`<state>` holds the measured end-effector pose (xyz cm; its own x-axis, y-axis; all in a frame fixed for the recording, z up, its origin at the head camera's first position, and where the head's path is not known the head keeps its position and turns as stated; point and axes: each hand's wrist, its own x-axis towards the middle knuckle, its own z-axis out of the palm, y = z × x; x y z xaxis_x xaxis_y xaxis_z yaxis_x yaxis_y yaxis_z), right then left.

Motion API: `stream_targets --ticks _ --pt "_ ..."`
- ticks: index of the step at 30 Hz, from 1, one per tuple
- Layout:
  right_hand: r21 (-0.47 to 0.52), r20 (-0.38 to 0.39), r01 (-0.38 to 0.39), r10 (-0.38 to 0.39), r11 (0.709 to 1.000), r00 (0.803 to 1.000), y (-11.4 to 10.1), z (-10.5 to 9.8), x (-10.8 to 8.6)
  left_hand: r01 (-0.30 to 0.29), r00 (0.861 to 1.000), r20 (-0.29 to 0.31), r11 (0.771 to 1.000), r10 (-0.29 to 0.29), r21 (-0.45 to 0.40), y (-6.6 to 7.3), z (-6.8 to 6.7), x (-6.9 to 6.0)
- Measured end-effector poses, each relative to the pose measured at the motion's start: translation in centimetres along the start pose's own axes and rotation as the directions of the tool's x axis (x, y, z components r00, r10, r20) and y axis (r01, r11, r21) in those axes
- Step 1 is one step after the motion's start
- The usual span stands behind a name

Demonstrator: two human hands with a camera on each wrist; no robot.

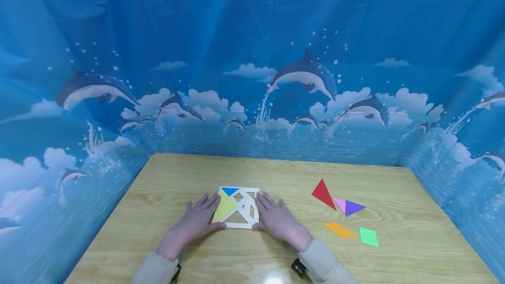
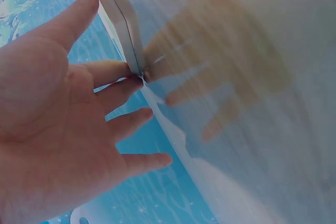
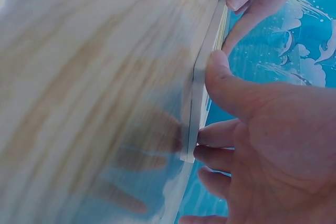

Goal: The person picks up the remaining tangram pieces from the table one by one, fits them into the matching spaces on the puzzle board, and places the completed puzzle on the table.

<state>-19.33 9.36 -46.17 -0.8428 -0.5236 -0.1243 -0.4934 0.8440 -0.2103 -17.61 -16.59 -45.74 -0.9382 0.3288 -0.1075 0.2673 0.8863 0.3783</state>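
Observation:
A white puzzle board point(image 1: 240, 226) lies flat on the table, with a large yellow triangle point(image 1: 224, 206) at its left and a small blue triangle point(image 1: 230, 191) at its top left. Its other cutouts show bare wood. My left hand point(image 1: 197, 218) touches the left side, thumb at the near left corner. On the opposite side, my right hand point(image 1: 279, 220) touches the edge with extended fingers, its thumb near the front corner. Both wrist views show fairly straight, spread fingers: the left hand point(image 2: 63, 114) and right hand point(image 3: 268, 135) against the board's edge.
Loose pieces lie on the table point(image 1: 402, 205) to the right: a red triangle point(image 1: 323, 194), a pink piece point(image 1: 340, 204) touching a purple triangle point(image 1: 353, 207), an orange parallelogram point(image 1: 339, 230) and a green piece point(image 1: 368, 236). A blue dolphin curtain point(image 1: 244, 34) surrounds the back and sides.

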Motion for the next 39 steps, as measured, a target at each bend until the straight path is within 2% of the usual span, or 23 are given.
stream_targets --ticks 9,25,39 --pt "0.001 -0.003 0.010 -0.010 1.000 1.000 0.3 -0.3 -0.5 0.007 1.000 0.015 1.000 -0.007 0.025 0.5 0.3 0.0" --pt "0.018 0.006 0.009 -0.009 1.000 1.000 1.1 -0.4 -1.3 0.001 1.000 0.021 1.000 -0.001 -0.001 1.3 0.7 0.1" --pt "0.088 0.018 0.005 -0.007 0.996 1.000 1.6 -0.5 -2.2 -0.002 1.000 0.019 1.000 0.002 -0.011 2.1 1.0 0.0"
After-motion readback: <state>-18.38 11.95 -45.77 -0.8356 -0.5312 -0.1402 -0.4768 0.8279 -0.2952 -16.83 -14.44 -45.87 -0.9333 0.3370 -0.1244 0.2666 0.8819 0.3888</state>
